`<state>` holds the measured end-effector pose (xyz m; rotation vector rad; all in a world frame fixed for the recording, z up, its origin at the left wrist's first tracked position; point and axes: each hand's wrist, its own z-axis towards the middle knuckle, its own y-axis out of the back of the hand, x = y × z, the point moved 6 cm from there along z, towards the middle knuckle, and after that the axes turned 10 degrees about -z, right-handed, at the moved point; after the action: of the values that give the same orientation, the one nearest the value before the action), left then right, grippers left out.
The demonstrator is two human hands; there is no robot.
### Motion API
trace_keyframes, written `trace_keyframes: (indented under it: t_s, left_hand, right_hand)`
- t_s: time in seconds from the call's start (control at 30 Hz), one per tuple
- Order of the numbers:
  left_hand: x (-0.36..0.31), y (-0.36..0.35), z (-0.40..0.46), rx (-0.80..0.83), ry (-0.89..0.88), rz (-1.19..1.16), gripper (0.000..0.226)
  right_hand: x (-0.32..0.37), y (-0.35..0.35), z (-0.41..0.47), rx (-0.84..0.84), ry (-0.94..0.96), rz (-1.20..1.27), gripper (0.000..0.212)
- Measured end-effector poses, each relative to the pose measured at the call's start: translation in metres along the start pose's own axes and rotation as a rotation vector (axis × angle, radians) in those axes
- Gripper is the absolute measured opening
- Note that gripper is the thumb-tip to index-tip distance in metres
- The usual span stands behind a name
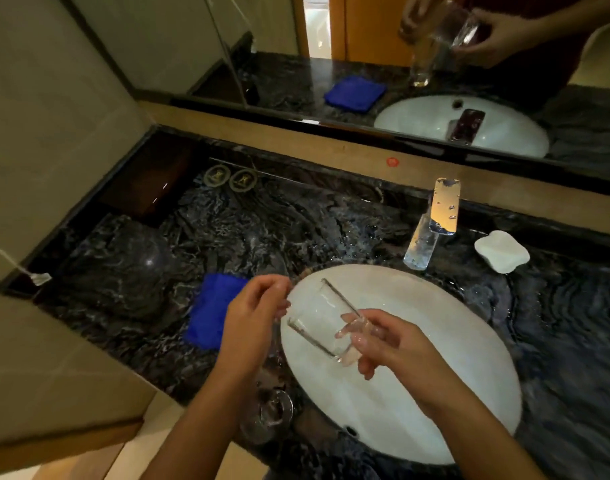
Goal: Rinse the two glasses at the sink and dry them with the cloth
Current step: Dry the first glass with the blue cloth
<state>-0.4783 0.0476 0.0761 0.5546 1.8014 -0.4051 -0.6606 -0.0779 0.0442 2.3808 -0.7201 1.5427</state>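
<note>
A clear glass (pixel 322 318) lies tilted over the left part of the white oval sink (pixel 435 393), its mouth pointing up and left. My right hand (pixel 393 344) grips its base. Just left of the glass's rim hovers my left hand (pixel 258 313), fingers curled and holding nothing. A second clear glass (pixel 270 415) stands on the dark marble counter near the front edge, under my left forearm. The folded blue cloth (pixel 210 310) rests on the counter left of the sink, partly behind my left hand.
A chrome tap (pixel 431 223) rises behind the sink, with no water stream visible. A white soap dish (pixel 501 251) sits to its right. Two round coasters (pixel 229 177) lie at the back left. A mirror (pixel 366 46) runs along the wall. The counter (pixel 130 271) is wet.
</note>
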Motion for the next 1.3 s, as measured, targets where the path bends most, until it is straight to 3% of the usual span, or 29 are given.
trace_keyframes:
  t_s: [0.1,0.17,0.23,0.3,0.43,0.57,0.67,0.9,1.07,1.3]
  left_hand:
    - [0.006,0.019,-0.012,0.243,0.037,0.058,0.05]
    - [0.01,0.028,-0.021,0.411,0.071,0.056,0.069]
    - [0.011,0.041,-0.025,0.492,0.074,0.059,0.089]
    - [0.007,0.055,-0.023,0.521,0.038,0.07,0.087]
    - [0.005,0.09,-0.015,0.452,-0.069,0.113,0.068]
    - [0.018,0.128,-0.011,0.389,-0.107,0.186,0.075]
    - [0.034,0.149,-0.011,0.331,-0.081,0.146,0.068]
    - [0.079,0.184,-0.009,0.181,-0.061,0.177,0.079]
    - [0.103,0.194,-0.008,0.136,-0.056,0.229,0.08]
    - [0.132,0.198,-0.008,0.095,-0.081,0.354,0.079]
  right_hand:
    - [-0.002,-0.027,-0.004,0.052,0.003,0.054,0.042]
    - [-0.006,-0.044,-0.003,0.067,-0.005,0.08,0.04]
    - [-0.011,-0.063,-0.001,0.083,-0.011,0.092,0.041]
    - [-0.014,-0.084,0.0,0.114,-0.01,0.077,0.042]
    - [-0.014,-0.126,0.006,0.146,-0.021,-0.01,0.04]
    - [-0.016,-0.153,0.017,0.033,-0.051,-0.055,0.042]
    - [-0.023,-0.167,0.026,0.027,-0.08,-0.131,0.036]
    - [-0.024,-0.156,0.067,-0.008,-0.096,-0.418,0.027]
    - [-0.019,-0.138,0.122,-0.073,0.017,-0.837,0.047]
    - [-0.042,-0.177,0.181,0.127,0.313,-1.331,0.064]
